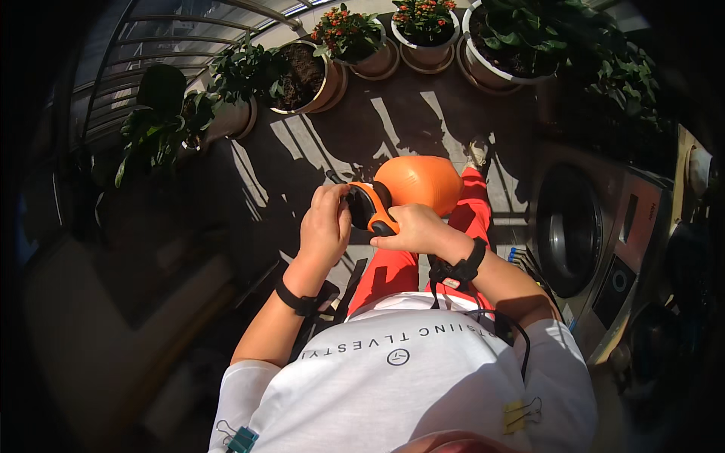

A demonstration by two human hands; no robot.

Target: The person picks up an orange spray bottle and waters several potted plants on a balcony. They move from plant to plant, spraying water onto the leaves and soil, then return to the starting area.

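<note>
An orange garden sprayer (421, 181) with a rounded tank and a black-and-orange head is held tilted in front of my lap. My right hand (417, 229) is closed around the orange-and-black handle beside the head. On the other side, my left hand (326, 220) has its fingers bent against the black part of the head, near a thin black nozzle (333, 177). The left fingertips are partly hidden behind the sprayer's head. Each wrist wears a black strap.
Potted plants line the far railing (162, 38): a pot with bare soil (300, 79), red-flowered plants (349, 34), and a large leafy plant (521, 38). A front-loading washing machine (570, 230) stands at the right. My foot (479, 153) rests on the sunlit tiled floor.
</note>
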